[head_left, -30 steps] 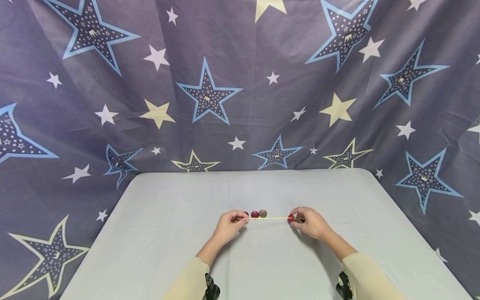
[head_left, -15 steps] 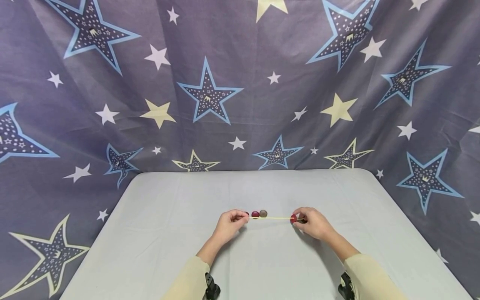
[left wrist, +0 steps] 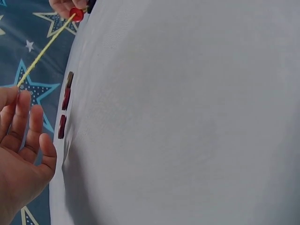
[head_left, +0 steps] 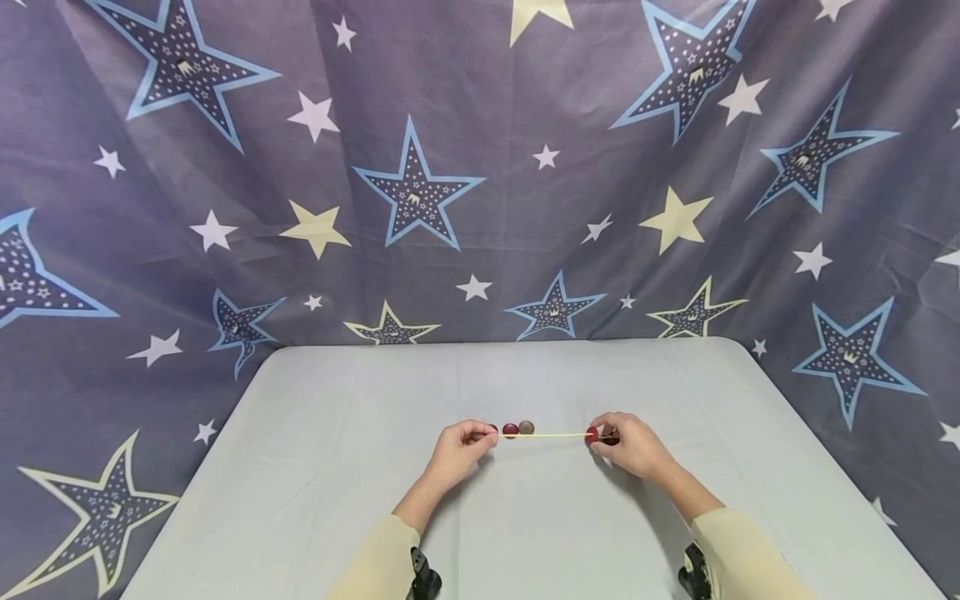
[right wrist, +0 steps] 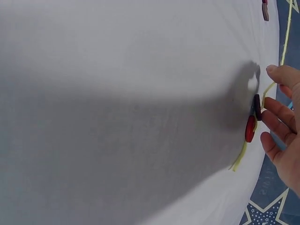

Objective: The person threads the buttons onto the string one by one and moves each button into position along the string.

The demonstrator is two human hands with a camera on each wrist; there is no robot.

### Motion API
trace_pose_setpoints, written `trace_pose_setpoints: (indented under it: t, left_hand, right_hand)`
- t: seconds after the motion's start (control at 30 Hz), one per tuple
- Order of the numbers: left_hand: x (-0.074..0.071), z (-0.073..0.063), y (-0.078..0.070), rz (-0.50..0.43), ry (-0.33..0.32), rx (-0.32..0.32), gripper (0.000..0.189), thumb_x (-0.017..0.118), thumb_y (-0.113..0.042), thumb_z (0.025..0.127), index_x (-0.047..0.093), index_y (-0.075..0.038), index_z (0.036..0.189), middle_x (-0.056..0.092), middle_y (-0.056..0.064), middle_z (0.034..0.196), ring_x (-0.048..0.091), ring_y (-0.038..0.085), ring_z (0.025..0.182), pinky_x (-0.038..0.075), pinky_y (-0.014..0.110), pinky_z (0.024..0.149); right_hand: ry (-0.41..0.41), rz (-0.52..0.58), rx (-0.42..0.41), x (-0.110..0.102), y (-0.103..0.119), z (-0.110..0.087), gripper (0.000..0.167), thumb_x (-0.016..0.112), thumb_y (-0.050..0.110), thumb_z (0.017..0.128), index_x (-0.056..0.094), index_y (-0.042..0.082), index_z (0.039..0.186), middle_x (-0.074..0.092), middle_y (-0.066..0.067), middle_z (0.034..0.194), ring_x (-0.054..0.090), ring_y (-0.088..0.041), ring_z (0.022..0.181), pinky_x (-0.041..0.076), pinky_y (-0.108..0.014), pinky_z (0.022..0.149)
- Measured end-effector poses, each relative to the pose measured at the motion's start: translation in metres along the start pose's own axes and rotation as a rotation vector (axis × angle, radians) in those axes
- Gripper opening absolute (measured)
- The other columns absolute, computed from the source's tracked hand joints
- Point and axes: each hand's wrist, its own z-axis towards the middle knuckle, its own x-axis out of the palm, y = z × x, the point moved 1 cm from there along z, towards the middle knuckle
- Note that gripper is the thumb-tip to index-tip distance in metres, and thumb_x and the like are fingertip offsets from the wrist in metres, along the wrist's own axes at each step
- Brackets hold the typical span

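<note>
A thin yellow string [head_left: 551, 435] runs taut between the two hands, above the table. My left hand [head_left: 459, 450] pinches one end between thumb and forefinger, its other fingers loosely bent in the left wrist view. On the string sits a red button [head_left: 592, 436], which my right hand [head_left: 632, 447] pinches at its fingertips. In the right wrist view a dark button [right wrist: 258, 107] and another red button [right wrist: 250, 129] hang on the string below that hand, near the frayed tail. Behind the string lie a dark red button [head_left: 511, 429] and a brownish button [head_left: 527, 427].
One more dark red button [left wrist: 62, 126] lies on the white-covered table [head_left: 360, 392], partly hidden by the left fingertips in the head view. A star-patterned curtain [head_left: 480, 150] hangs directly behind the table and along its sides.
My right hand has moved slightly to the right, taking the red button along the string, so the stretch between the hands is longer. My left hand stays in place.
</note>
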Motion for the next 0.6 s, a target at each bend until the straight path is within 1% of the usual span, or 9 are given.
trace_pose_setpoints:
  t: [0.1,0.2,0.27,0.37,0.4,0.43,0.5,0.6]
  left_hand:
    - [0.001,0.0,0.0,-0.013,-0.009,-0.007,0.014,0.07,-0.016,0.083,0.069,-0.004,0.091,0.067,0.006,0.08,0.054,0.004,0.066,0.043,0.018,0.057]
    - [0.0,-0.001,-0.001,-0.023,-0.014,0.003,0.016,0.07,-0.016,0.083,0.069,-0.002,0.091,0.068,0.011,0.082,0.054,0.005,0.067,0.044,0.018,0.059]
    - [0.0,-0.001,-0.001,-0.025,-0.017,0.018,0.016,0.07,-0.016,0.083,0.069,-0.003,0.09,0.068,0.01,0.081,0.054,0.005,0.067,0.044,0.019,0.059]
    - [0.0,-0.002,0.002,-0.017,-0.018,0.081,0.015,0.069,-0.019,0.083,0.069,-0.004,0.088,0.067,0.004,0.078,0.054,0.003,0.066,0.044,0.019,0.056]
    - [0.0,-0.002,0.003,-0.017,-0.018,0.081,0.016,0.069,-0.019,0.083,0.069,-0.004,0.088,0.067,0.004,0.078,0.054,0.003,0.066,0.044,0.019,0.056]
    - [0.0,-0.002,0.003,-0.016,-0.018,0.076,0.015,0.069,-0.019,0.083,0.069,-0.005,0.088,0.067,0.003,0.077,0.054,0.004,0.066,0.044,0.019,0.056]
    - [-0.001,-0.005,-0.006,-0.014,-0.014,0.057,0.015,0.068,-0.016,0.084,0.069,-0.002,0.088,0.067,0.008,0.079,0.054,0.005,0.066,0.043,0.019,0.056]
    - [0.0,-0.005,-0.01,-0.021,-0.009,-0.007,0.015,0.068,-0.011,0.084,0.068,0.002,0.091,0.067,0.016,0.083,0.053,0.007,0.068,0.042,0.018,0.056]
  right_hand:
    - [-0.009,0.003,-0.003,0.0,-0.001,0.0,0.023,0.074,0.015,0.078,0.067,0.01,0.099,0.063,-0.001,0.083,0.056,-0.014,0.078,0.046,-0.034,0.072]
    - [-0.012,0.003,-0.01,-0.001,-0.002,0.001,0.023,0.074,0.016,0.078,0.067,0.01,0.098,0.062,-0.001,0.082,0.055,-0.014,0.078,0.045,-0.034,0.072]
    - [-0.014,0.001,-0.014,-0.001,-0.002,0.001,0.023,0.074,0.016,0.077,0.067,0.01,0.098,0.062,-0.001,0.082,0.055,-0.014,0.078,0.045,-0.034,0.072]
    - [-0.019,-0.01,-0.021,0.0,-0.003,0.001,0.023,0.074,0.016,0.077,0.067,0.01,0.098,0.062,-0.001,0.082,0.055,-0.014,0.078,0.045,-0.034,0.072]
    - [-0.022,-0.017,-0.022,0.0,-0.003,0.0,0.023,0.074,0.017,0.077,0.067,0.01,0.098,0.062,-0.001,0.082,0.055,-0.015,0.079,0.045,-0.034,0.073]
    - [-0.024,-0.025,-0.022,0.0,-0.003,0.0,0.022,0.074,0.017,0.077,0.067,0.01,0.097,0.063,-0.001,0.082,0.055,-0.016,0.079,0.045,-0.034,0.073]
    - [-0.027,-0.04,-0.021,0.0,-0.004,0.0,0.022,0.074,0.017,0.077,0.068,0.011,0.097,0.063,-0.001,0.083,0.055,-0.017,0.081,0.044,-0.035,0.073]
    - [-0.035,-0.058,-0.022,0.0,-0.005,-0.002,0.021,0.074,0.018,0.077,0.068,0.012,0.097,0.063,-0.001,0.084,0.054,-0.018,0.083,0.044,-0.036,0.074]
